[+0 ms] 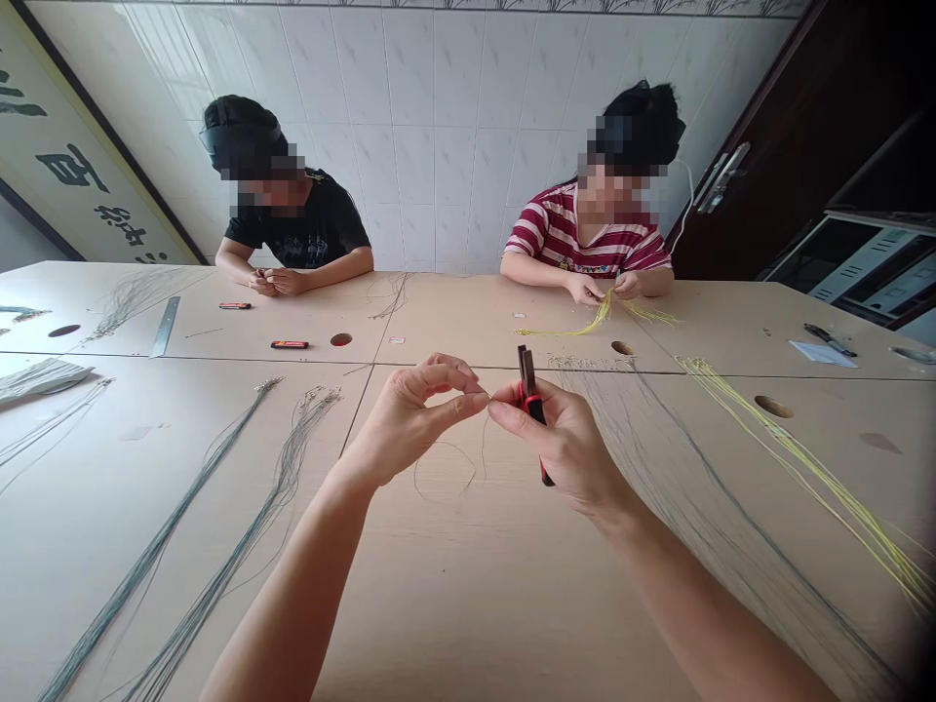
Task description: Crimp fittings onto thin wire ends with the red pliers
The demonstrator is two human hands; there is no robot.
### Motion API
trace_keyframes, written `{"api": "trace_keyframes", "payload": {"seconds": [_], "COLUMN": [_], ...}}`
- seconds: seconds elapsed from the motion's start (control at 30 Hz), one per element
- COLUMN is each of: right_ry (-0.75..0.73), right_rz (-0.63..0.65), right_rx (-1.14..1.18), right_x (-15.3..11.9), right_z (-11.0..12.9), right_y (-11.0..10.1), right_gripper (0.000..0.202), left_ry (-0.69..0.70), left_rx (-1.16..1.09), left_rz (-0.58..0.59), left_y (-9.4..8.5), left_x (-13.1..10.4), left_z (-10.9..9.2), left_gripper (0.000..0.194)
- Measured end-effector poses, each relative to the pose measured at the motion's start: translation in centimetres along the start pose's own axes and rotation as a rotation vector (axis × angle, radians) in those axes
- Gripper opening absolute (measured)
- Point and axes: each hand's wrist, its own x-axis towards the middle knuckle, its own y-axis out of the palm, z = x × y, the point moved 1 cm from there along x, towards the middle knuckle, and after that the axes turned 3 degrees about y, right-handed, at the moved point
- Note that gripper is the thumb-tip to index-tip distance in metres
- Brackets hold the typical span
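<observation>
Thin thread [484,450] mid-view, dangling over the table [468,614]. Left hand [424,400] pinches it; right hand [563,424] meets it fingertip to fingertip, hiding the end, red-black pliers [537,409] gripped too. Grey-green bundle [175,522] leftward; yellow cords [840,494] rightward. Two co-workers [299,234] opposite, one handling yellow strands [601,314].

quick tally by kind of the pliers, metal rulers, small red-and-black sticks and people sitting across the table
Pliers, in the right hand: 1
Metal ruler: 1
Red-and-black sticks: 2
People across the table: 2
Total: 6
</observation>
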Motion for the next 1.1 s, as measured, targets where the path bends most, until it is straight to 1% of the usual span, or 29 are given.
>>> {"api": "trace_keyframes", "payload": {"seconds": [0.27,0.37,0.5,0.73,0.93,1.1], "right_ry": [-0.019,-0.008,0.008,-0.011,-0.083,-0.102], "right_rz": [-0.014,-0.01,0.001,-0.021,-0.039,-0.029], "right_rx": [-0.018,-0.009,0.002,-0.05,-0.137,-0.178], "right_x": [0.14,0.08,0.01,-0.04,0.08,0.18], "right_z": [-0.31,-0.35,-0.32,-0.1,-0.33,-0.3], "right_y": [-0.16,-0.14,-0.21,-0.74,-0.64,-0.67], "right_gripper": [0.017,0.017,0.017,0.014,0.019,0.021], "left_ry": [0.047,0.07,0.11,0.094,0.077,0.073], "left_rx": [0.097,0.132,0.118,0.155,0.147,0.222], "left_rz": [0.002,-0.029,-0.053,-0.046,-0.023,-0.018], "left_y": [-0.22,0.02,0.29,0.09,0.25,0.26], "left_x": [-0.06,-0.13,-0.19,-0.14,-0.19,-0.2], "left_z": [0.01,-0.12,-0.17,-0.4,-0.33,-0.57], "left_gripper": [0.007,0.009,0.008,0.007,0.008,0.008]}}
